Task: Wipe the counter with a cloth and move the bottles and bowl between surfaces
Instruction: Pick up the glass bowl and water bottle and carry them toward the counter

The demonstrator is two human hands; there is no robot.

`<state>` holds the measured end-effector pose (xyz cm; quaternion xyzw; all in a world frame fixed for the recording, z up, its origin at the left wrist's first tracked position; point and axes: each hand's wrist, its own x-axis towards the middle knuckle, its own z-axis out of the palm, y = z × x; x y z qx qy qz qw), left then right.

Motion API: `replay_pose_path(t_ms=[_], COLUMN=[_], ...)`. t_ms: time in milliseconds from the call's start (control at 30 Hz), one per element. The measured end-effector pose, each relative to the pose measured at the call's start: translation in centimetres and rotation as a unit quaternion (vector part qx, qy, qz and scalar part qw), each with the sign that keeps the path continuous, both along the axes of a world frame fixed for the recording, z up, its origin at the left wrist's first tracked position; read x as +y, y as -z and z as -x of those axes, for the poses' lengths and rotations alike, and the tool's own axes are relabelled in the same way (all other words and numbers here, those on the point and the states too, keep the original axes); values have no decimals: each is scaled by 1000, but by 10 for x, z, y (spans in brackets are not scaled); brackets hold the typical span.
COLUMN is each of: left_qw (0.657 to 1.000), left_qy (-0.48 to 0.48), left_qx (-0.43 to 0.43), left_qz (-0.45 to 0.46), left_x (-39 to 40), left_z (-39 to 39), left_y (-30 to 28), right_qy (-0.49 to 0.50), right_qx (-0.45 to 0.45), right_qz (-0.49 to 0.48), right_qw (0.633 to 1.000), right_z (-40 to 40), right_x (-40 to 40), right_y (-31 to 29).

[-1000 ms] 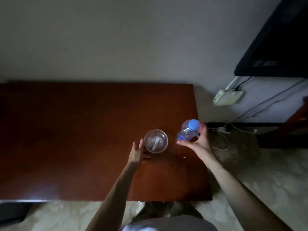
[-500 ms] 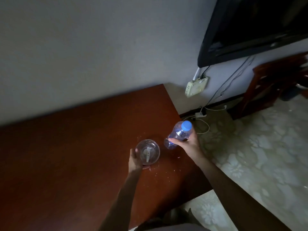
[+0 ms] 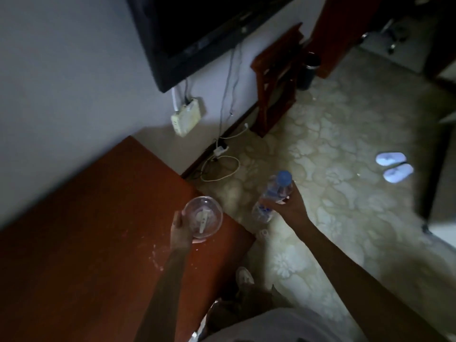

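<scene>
My left hand (image 3: 181, 229) grips a clear glass bowl (image 3: 203, 217) by its near rim, holding it above the right corner of the red-brown wooden counter (image 3: 86, 230). A small white piece lies inside the bowl. A clear plastic bottle with a blue cap (image 3: 274, 193) is clasped in my right hand (image 3: 287, 204) and hangs tilted over the floor, past the counter's edge. White specks and smears mark the counter just below the bowl. No cloth is in sight.
A dark TV (image 3: 197, 33) hangs on the wall with a white box (image 3: 187, 117) and cables under it. A power strip and cord (image 3: 219, 159) lie on the patterned floor. A red wooden stand (image 3: 276, 77) and white slippers (image 3: 393, 166) are further right.
Both hands have lifted their objects off the counter. The bottle has travelled right, out over the floor, and the view has swung right toward the room.
</scene>
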<state>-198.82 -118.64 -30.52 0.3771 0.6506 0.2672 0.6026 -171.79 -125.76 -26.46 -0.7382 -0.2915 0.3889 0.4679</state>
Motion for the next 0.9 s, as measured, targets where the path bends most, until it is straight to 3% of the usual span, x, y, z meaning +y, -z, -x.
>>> replay_pose_path(t_ms=[100, 333, 567, 733, 900], left_qw=[998, 980, 956, 941, 928], left_qy=[14, 192, 289, 334, 373], left_qx=[-55, -10, -3, -43, -17], left_qz=[36, 47, 39, 32, 21], left_x=[-1, -25, -49, -46, -8], left_z=[-54, -236, -452, -578, -682], left_y=[-9, -37, -54, -72, -71], right_qy=[64, 202, 277, 331, 355], right_qx=[-19, -33, -55, -62, -47], right_qz=[-10, -8, -42, -72, -84], right_qw=[998, 979, 958, 939, 930], right_z=[-50, -182, -360, -472, -557], right_x=[-40, -116, -169, -181, -151], right_y=[6, 8, -1, -17, -5])
